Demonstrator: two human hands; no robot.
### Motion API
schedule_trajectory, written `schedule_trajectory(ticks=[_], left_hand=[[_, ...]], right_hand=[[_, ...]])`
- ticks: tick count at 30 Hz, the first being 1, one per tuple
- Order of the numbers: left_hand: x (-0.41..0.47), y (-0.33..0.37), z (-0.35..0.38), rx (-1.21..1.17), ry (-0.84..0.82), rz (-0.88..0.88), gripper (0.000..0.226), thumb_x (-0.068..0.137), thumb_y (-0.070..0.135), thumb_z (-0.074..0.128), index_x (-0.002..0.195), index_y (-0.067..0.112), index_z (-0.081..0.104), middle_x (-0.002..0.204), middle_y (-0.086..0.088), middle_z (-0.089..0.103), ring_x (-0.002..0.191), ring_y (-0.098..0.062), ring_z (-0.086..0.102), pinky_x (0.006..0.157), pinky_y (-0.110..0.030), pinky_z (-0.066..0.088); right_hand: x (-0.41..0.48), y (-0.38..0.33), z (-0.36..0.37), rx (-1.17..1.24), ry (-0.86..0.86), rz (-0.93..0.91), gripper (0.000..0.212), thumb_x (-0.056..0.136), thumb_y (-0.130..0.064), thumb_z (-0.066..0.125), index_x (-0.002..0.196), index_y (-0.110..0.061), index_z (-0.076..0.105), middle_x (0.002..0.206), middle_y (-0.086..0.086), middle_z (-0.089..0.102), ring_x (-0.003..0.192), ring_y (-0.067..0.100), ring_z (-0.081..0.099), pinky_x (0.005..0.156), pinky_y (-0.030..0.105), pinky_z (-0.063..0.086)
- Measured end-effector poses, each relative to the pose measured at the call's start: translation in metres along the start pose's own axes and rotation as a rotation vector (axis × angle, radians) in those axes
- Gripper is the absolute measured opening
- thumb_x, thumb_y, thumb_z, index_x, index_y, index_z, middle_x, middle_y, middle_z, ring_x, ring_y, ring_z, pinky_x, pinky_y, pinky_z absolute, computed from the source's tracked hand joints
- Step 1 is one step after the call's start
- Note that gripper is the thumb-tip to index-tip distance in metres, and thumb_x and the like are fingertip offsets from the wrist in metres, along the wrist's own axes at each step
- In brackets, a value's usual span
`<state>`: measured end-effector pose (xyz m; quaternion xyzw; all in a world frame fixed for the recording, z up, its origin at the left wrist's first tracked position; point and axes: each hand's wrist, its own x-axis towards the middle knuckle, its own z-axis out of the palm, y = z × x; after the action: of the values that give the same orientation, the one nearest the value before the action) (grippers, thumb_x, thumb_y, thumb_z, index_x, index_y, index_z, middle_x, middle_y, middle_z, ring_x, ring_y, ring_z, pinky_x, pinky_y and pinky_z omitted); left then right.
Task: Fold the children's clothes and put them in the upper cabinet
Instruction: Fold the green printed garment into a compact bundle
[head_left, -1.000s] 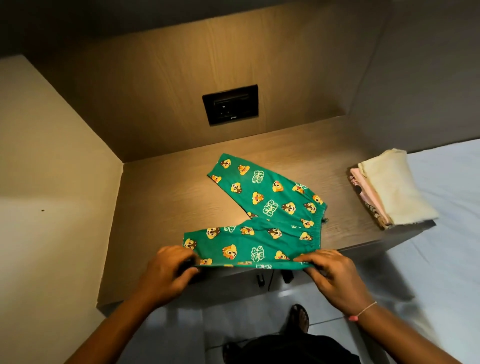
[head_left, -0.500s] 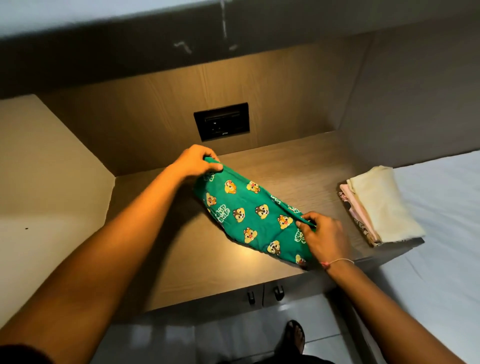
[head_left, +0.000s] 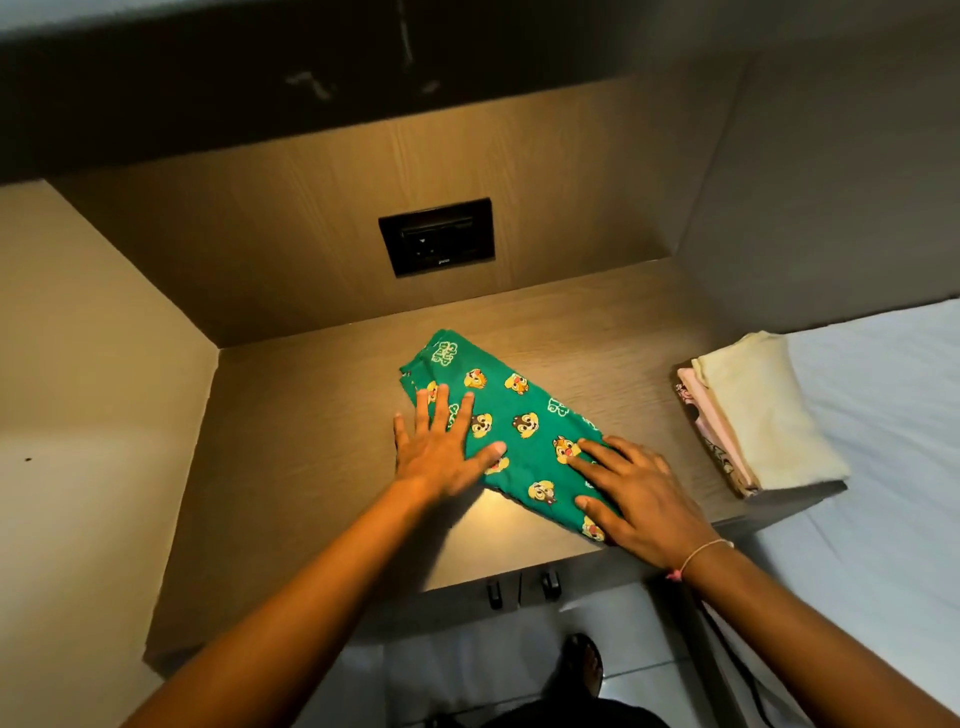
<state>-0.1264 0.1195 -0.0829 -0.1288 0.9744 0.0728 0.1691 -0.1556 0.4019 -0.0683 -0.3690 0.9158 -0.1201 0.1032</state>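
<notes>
Green printed trousers (head_left: 524, 431), folded, flat on bench (head_left: 311, 467); left hand (head_left: 441, 452) and right hand (head_left: 639, 493) pressing, each grip spread apart.

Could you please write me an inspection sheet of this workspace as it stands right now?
Surface: brown wood-grain countertop, lit from above, set in an alcove.
Job's things: green cartoon-print children's trousers folded in half lengthwise, lying flat; stack of folded clothes, cream on pink, at the right edge.
Clutter: nothing seen.
Hands: left hand flat, fingers spread, on the trousers' left edge; right hand flat on their near end; neither grasps.
Cables: nothing seen.
Surroundings: black wall socket panel on the back wall; dark cabinet underside overhead; two dark drawer handles below; pale bedsheet to the right.
</notes>
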Motion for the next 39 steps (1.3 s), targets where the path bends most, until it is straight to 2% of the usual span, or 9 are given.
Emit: schedule_trajectory(ticks=[8, 12, 17, 19, 22, 28, 32, 35, 39], left_hand=[[0.037, -0.065, -0.050, 0.095, 0.070, 0.189, 0.097, 0.077, 0.085, 0.033, 0.154, 0.036, -0.002, 0.161, -0.011, -0.016, 0.146, -0.030, -0.021, 0.114, -0.052, -0.016], [-0.011, -0.060, -0.039, -0.134, 0.215, 0.277, 0.094, 0.079, 0.082, 0.037, 0.154, 0.029, 0.015, 0.163, -0.006, 0.002, 0.149, -0.024, -0.007, 0.119, -0.053, -0.004], [-0.098, -0.050, 0.023, -0.136, 0.112, 0.488, 0.104, 0.069, 0.092, 0.041, 0.152, 0.031, 0.023, 0.162, 0.008, 0.005, 0.148, -0.013, -0.010, 0.113, -0.044, -0.011], [-0.113, -0.046, 0.039, -0.102, 0.133, 0.490, 0.096, 0.073, 0.086, 0.046, 0.150, 0.032, 0.025, 0.162, 0.009, 0.003, 0.148, -0.012, -0.011, 0.113, -0.040, -0.016], [-0.124, -0.044, 0.045, -0.168, 0.300, 0.497, 0.065, 0.078, 0.054, 0.071, 0.133, 0.025, 0.053, 0.154, -0.002, 0.037, 0.146, -0.021, 0.022, 0.118, -0.050, 0.014], [-0.149, -0.044, 0.044, -0.420, 0.448, 0.406, 0.032, 0.080, 0.028, 0.075, 0.109, 0.017, 0.072, 0.122, -0.001, 0.068, 0.121, -0.017, 0.058, 0.099, -0.046, 0.050], [-0.151, -0.043, 0.016, -0.805, 0.392, 0.303, 0.027, 0.087, 0.042, 0.064, 0.108, 0.026, 0.070, 0.101, 0.010, 0.073, 0.081, -0.012, 0.070, 0.064, -0.039, 0.058], [-0.141, -0.046, -0.008, -1.000, 0.313, 0.301, 0.020, 0.089, 0.045, 0.062, 0.101, 0.030, 0.068, 0.089, 0.014, 0.072, 0.076, -0.009, 0.069, 0.060, -0.025, 0.055], [-0.104, -0.048, -0.036, -1.107, 0.249, 0.189, 0.020, 0.081, 0.050, 0.066, 0.089, 0.032, 0.070, 0.074, 0.002, 0.068, 0.068, -0.014, 0.062, 0.065, -0.035, 0.050]], right_hand=[[0.020, -0.059, 0.008, -0.030, 0.009, -0.108, 0.064, 0.089, -0.067, 0.032, 0.140, -0.031, 0.048, 0.147, -0.008, 0.045, 0.122, 0.019, 0.044, 0.096, 0.041, 0.035], [0.015, -0.060, 0.011, 0.074, 0.058, -0.166, 0.067, 0.087, -0.069, 0.039, 0.141, -0.031, 0.046, 0.149, -0.008, 0.042, 0.131, 0.019, 0.039, 0.104, 0.045, 0.035], [-0.001, -0.052, 0.027, -0.012, -0.090, -0.239, 0.090, 0.078, -0.081, 0.041, 0.152, -0.031, 0.026, 0.161, -0.009, 0.014, 0.149, 0.019, 0.006, 0.121, 0.051, 0.000], [-0.004, -0.056, 0.031, -0.012, -0.034, -0.244, 0.083, 0.080, -0.071, 0.054, 0.148, -0.028, 0.036, 0.157, -0.006, 0.029, 0.146, 0.024, 0.023, 0.119, 0.055, 0.013], [-0.007, -0.063, 0.032, 0.000, 0.087, -0.299, 0.061, 0.077, -0.045, 0.074, 0.132, -0.024, 0.058, 0.136, -0.004, 0.058, 0.121, 0.023, 0.051, 0.100, 0.046, 0.045], [-0.016, -0.072, 0.022, 0.296, 0.189, -0.241, 0.027, 0.080, -0.015, 0.074, 0.106, -0.021, 0.074, 0.102, -0.004, 0.073, 0.091, 0.018, 0.058, 0.074, 0.033, 0.049], [-0.020, -0.080, 0.001, 0.550, 0.252, -0.112, 0.022, 0.083, -0.018, 0.072, 0.104, -0.023, 0.074, 0.096, -0.008, 0.069, 0.089, 0.010, 0.058, 0.074, 0.014, 0.046], [-0.011, -0.088, -0.023, 0.693, 0.289, -0.014, 0.018, 0.080, -0.022, 0.078, 0.098, -0.026, 0.076, 0.092, -0.009, 0.073, 0.086, 0.012, 0.066, 0.075, 0.034, 0.055], [0.027, -0.094, -0.046, 0.742, 0.293, 0.108, 0.013, 0.082, -0.032, 0.073, 0.093, -0.026, 0.078, 0.079, -0.008, 0.075, 0.075, 0.016, 0.071, 0.070, 0.044, 0.056]])
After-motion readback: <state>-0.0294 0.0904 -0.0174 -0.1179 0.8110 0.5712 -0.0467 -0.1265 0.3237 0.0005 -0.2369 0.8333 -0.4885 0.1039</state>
